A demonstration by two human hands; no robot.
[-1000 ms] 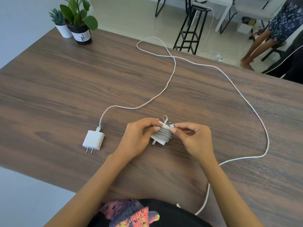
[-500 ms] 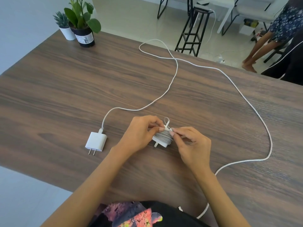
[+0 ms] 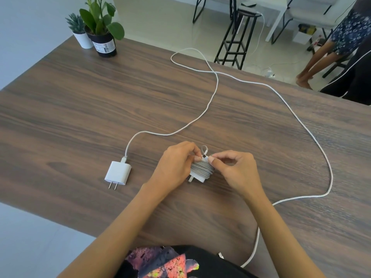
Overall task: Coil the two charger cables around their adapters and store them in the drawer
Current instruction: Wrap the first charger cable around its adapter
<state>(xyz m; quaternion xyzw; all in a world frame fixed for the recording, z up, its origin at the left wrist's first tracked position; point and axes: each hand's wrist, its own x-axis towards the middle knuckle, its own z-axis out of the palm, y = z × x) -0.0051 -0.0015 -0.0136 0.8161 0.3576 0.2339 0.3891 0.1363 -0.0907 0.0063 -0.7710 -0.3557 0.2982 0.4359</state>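
Two white square plug adapters: one bare (image 3: 118, 172), one wrapped in cable (image 3: 201, 171). Two white cables: one coiled, one loose (image 3: 216, 85) across brown wood-grain worktop (image 3: 80, 109). Two hands: left (image 3: 174, 166), right (image 3: 236, 171). Two potted plants: black pot (image 3: 104, 45), white pot (image 3: 82, 39).

Wrapped adapter (image 3: 201, 171): white plug block, grey-white cable wound round its body in tight parallel turns. It lies tilted, prongs pointing toward the near-left, one prong visible at the lower left corner. A small loop of cable (image 3: 204, 149) stands up at its far end, with the connector tip beside it.

Second adapter (image 3: 118, 173): white, rounded block, lying flat on the desk (image 3: 70, 109) to the left of the first, two metal prongs toward the near edge. Its loose cable (image 3: 216, 91) is uncoiled: plugged in at the far end, it runs away, loops near the far desk edge, crosses itself, sweeps right, then returns to the near edge.
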